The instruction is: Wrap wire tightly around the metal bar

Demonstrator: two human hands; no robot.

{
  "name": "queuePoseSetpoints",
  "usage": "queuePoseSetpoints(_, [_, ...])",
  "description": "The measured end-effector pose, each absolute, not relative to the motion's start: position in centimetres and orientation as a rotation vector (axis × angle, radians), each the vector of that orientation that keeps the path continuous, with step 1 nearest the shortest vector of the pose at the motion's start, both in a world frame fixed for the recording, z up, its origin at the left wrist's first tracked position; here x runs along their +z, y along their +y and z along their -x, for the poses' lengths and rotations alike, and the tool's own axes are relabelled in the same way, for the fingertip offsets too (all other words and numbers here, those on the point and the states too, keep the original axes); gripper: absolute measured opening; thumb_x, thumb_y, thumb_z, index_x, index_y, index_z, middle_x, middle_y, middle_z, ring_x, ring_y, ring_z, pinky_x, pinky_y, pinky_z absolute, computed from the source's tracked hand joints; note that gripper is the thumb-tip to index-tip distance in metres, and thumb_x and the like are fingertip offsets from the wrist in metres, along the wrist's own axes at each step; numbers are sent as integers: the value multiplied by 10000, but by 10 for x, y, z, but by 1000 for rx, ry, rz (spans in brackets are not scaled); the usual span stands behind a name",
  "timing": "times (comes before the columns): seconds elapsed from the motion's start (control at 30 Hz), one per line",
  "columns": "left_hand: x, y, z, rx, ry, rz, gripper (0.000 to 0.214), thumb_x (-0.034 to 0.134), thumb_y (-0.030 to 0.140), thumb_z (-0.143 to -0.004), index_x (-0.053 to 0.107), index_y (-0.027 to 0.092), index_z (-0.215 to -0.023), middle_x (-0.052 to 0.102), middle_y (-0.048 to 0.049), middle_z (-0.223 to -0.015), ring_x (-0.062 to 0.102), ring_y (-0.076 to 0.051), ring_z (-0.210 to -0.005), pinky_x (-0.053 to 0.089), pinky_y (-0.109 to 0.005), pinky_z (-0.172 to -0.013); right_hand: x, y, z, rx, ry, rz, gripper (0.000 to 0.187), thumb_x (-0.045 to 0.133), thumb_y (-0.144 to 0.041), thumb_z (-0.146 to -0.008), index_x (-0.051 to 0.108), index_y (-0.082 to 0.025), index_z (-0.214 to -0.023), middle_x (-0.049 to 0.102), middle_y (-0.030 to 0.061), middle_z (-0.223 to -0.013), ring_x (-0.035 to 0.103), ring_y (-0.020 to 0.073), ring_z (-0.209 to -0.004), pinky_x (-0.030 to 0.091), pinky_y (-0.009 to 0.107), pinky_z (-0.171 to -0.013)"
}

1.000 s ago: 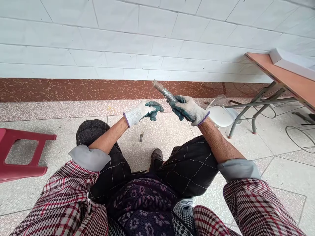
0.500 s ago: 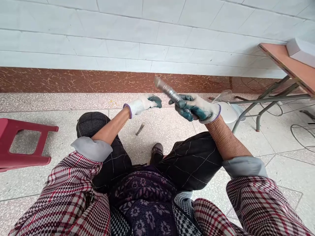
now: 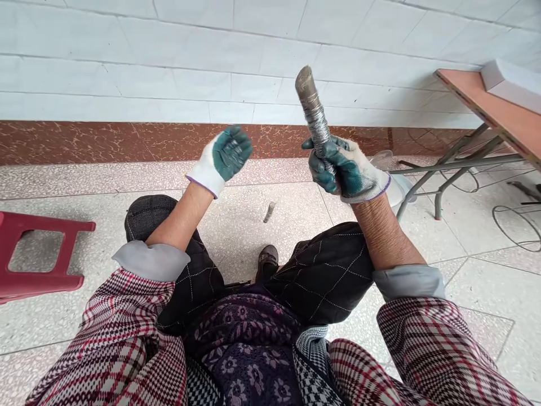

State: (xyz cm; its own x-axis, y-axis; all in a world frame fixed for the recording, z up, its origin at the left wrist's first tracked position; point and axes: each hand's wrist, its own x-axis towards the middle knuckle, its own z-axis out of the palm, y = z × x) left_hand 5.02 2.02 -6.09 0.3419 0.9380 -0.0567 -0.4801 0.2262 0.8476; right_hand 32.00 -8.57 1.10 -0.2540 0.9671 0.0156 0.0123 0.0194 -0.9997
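My right hand point(image 3: 344, 169), in a white glove with a dark green coated palm, is closed around a thick wooden stick wound with silvery wire point(image 3: 316, 118). The stick stands nearly upright, its bare blunt end at the top leaning slightly left. My left hand point(image 3: 226, 155), gloved alike, is raised with the palm showing and the fingers extended, and nothing is visible in it. Below and between the hands, a small grey-brown piece point(image 3: 269, 212) shows against the floor; I cannot tell whether it lies there or hangs above it.
A red plastic stool point(image 3: 46, 270) stands at the left. On the right is a folding table point(image 3: 473, 84) with a white box point(image 3: 511, 84) on it and metal legs beneath. A pale basin point(image 3: 399, 190) sits behind my right wrist. Cables point(image 3: 518, 242) lie on the floor. The tiled wall point(image 3: 190, 56) is ahead.
My right hand has raised the wire-wound stick and turned it from slanted to nearly upright. My left hand has moved left and up, its palm turned into view. The small piece appears farther right.
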Motion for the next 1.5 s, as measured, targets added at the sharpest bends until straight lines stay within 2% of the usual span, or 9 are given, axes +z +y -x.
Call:
queuePoseSetpoints(0.17, [-71, 19, -45, 1104, 928, -1068, 231, 593, 110, -894, 762, 209, -1017, 759, -45, -909, 699, -158, -880, 562, -281, -790, 17, -85, -319, 1403, -1349, 948, 408, 787, -494, -834, 618, -220, -1086, 444, -70, -622, 348, 78, -420, 232, 226, -316])
queuePoseSetpoints(0.37, [-83, -17, -104, 733, 781, -1201, 545, 633, -159, -604, 727, 137, -1053, 767, -61, -1005, 685, -132, -878, 528, -230, -723, 27, -90, -304, 1402, -1408, 971, 364, 733, -500, -884, 601, -244, -1107, 406, -65, -628, 313, 84, -435, 245, 235, -334])
queuePoseSetpoints(0.57, [-61, -38, -96, 665, 589, -1188, 261, 688, 126, -861, 702, 80, -1118, 770, -131, -939, 732, -183, -706, 586, -335, -665, 31, -90, -308, 1388, -1313, 1029, 326, 717, -505, -897, 632, -283, -1120, 417, -10, -684, 316, 128, -492, 260, 293, -374])
queuePoseSetpoints(0.73, [-49, -45, -77, 798, 539, -1189, 282, 692, 154, -864, 703, 72, -1134, 762, -114, -930, 729, -167, -691, 585, -304, -642, 23, -83, -324, 1374, -1323, 1046, 430, 758, -612, -827, 635, -336, -1133, 403, 4, -690, 323, 158, -511, 271, 312, -369])
queuePoseSetpoints(0.87, [-48, -45, -73, 799, 425, -1150, 380, 726, 170, -843, 699, 103, -1216, 765, -120, -1051, 754, -187, -817, 610, -317, -740, 12, -77, -336, 1411, -1417, 1145, 606, 624, -760, -852, 554, -398, -1333, 513, 41, -712, 487, 232, -586, 357, 342, -377])
queuePoseSetpoints(1.0, [-53, -40, -73, 843, 427, -1147, 290, 727, 229, -884, 711, 86, -1135, 763, -127, -1016, 749, -186, -811, 624, -328, -747, 5, -74, -340, 1468, -1374, 1074, 643, 689, -708, -835, 552, -379, -1370, 552, 50, -718, 541, 246, -602, 395, 364, -376])
queuePoseSetpoints(1.13, [-53, -39, -72, 893, 442, -1134, 235, 733, 271, -899, 692, 101, -1056, 753, -112, -991, 749, -181, -796, 634, -331, -739, 5, -74, -336, 1440, -1268, 1004, 486, 754, -605, -825, 632, -363, -1228, 515, 26, -659, 464, 207, -513, 327, 346, -330])
queuePoseSetpoints(1.27, [-51, -35, -68, 976, 428, -1078, 194, 762, 249, -873, 689, 139, -1014, 747, -104, -1117, 755, -218, -995, 629, -364, -881, 9, -76, -331, 1450, -1212, 897, 346, 772, -527, -850, 653, -318, -1098, 445, -23, -624, 345, 141, -472, 249, 293, -327])
queuePoseSetpoints(1.5, [-51, -8, -52, 1204, 379, -817, 59, 649, 201, -937, 694, 188, -972, 778, -50, -1038, 723, -228, -1154, 608, -361, -956, 7, -83, -334, 1452, -1126, 749, 372, 807, -500, -829, 668, -277, -1093, 384, -76, -631, 217, 83, -456, 157, 240, -319])
